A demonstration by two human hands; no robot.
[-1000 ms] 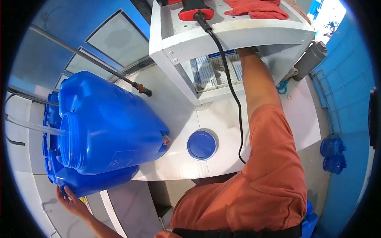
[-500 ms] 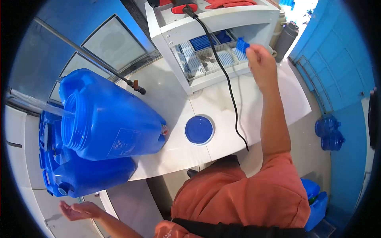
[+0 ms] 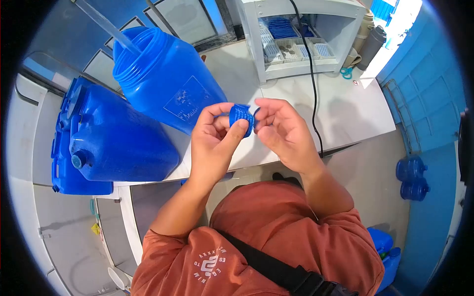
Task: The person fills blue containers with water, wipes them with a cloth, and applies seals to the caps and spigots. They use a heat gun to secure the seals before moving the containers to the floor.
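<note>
My left hand (image 3: 216, 140) pinches a blue printed plastic seal (image 3: 240, 114) between thumb and fingers, in front of my body. At the seal's right edge, the curled fingers of my right hand (image 3: 285, 130) grip a dark, curved rim of it. Behind my left hand stands a large blue jug (image 3: 168, 74) with a wide open mouth. Something clear, a tube or a water stream, enters that mouth. Further left, a capped blue jug (image 3: 123, 133) leans beside other blue containers.
A white shelf unit (image 3: 306, 10) holds small baskets of blue and striped packets (image 3: 284, 29). A black cable (image 3: 314, 84) hangs across the white counter (image 3: 345, 113). Tumblers (image 3: 371, 47) and teal scissors (image 3: 346, 73) are at the right. Blue water bottles (image 3: 412, 180) sit on the floor.
My right hand has come back from the shelf baskets with the blue seal. My left hand has risen from the lower left, and both hands now meet at the seal. The view has shifted.
</note>
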